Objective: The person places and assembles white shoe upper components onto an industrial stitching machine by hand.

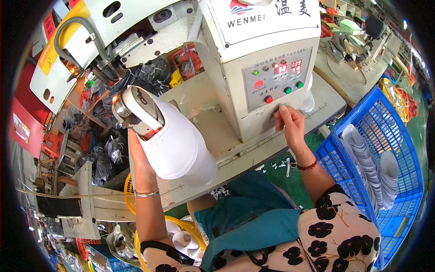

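Crowded factory bench: left hand clamps white shoe upper onto the machine's metal form, right hand fingers pinched on a knob below the control panel; likely setting before pressing, next needs steady seating; blue crate hems right side.

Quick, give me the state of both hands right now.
Left hand: closed on the white shoe upper, held up at the machine.
Right hand: fingers on the machine's front panel; grip unclear.
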Demonstrator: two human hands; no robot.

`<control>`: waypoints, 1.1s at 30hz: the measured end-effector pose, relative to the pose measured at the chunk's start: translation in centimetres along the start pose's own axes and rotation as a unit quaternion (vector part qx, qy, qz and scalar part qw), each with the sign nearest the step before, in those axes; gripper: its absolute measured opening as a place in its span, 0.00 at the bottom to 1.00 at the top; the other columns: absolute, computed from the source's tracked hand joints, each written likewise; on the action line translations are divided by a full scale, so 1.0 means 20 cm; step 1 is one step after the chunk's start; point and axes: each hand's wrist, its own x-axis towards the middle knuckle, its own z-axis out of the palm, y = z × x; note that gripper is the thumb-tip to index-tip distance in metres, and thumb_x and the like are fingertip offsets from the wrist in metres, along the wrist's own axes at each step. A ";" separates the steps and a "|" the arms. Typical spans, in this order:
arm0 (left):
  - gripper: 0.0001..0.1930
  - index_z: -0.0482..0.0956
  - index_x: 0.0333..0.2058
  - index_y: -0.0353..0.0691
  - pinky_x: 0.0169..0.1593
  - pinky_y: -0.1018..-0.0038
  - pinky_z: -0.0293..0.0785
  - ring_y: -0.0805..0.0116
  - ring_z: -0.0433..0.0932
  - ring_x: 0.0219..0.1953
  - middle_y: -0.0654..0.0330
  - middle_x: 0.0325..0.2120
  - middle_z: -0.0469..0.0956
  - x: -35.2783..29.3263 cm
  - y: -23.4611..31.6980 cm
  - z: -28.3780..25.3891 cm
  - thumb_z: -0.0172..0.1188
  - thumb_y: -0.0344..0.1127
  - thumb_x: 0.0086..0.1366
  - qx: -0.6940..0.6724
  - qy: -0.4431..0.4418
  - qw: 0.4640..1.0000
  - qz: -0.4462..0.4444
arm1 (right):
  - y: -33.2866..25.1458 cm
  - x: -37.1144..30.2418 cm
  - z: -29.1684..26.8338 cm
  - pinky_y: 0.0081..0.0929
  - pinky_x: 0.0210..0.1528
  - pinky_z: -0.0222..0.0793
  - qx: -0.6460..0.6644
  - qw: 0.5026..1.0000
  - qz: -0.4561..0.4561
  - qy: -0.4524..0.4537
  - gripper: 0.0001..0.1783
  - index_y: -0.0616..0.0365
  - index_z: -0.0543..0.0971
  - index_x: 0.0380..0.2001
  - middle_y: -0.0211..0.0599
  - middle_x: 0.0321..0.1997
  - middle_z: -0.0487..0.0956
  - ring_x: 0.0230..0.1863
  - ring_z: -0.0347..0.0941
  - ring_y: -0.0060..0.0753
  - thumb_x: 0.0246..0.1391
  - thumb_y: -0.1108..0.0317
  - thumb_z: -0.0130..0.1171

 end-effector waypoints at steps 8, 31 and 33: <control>0.26 0.65 0.53 0.39 0.51 0.65 0.71 0.61 0.71 0.49 0.53 0.48 0.71 0.13 0.12 0.14 0.37 0.52 0.65 -0.059 -0.074 0.995 0.006 | -0.18 -0.20 0.33 0.18 0.21 0.61 -0.065 0.951 -0.111 -0.281 0.14 0.63 0.74 0.24 0.30 0.18 0.71 0.18 0.65 0.19 0.58 0.65 0.48; 0.26 0.72 0.43 0.39 0.42 0.70 0.75 0.67 0.77 0.36 0.58 0.36 0.77 0.09 0.05 0.11 0.33 0.54 0.67 -0.062 -0.062 0.996 -0.014 | -0.26 -0.17 0.79 0.41 0.61 0.49 -0.139 0.923 -0.253 -0.255 0.32 0.68 0.55 0.58 0.61 0.58 0.59 0.58 0.56 0.60 0.55 0.59 0.45; 0.25 0.72 0.44 0.39 0.43 0.70 0.75 0.67 0.77 0.37 0.58 0.37 0.77 0.09 0.04 0.09 0.34 0.53 0.67 -0.051 -0.044 0.998 -0.011 | -0.25 -0.18 0.79 0.41 0.62 0.48 -0.142 0.922 -0.252 -0.259 0.32 0.68 0.55 0.58 0.61 0.59 0.59 0.59 0.55 0.59 0.55 0.60 0.46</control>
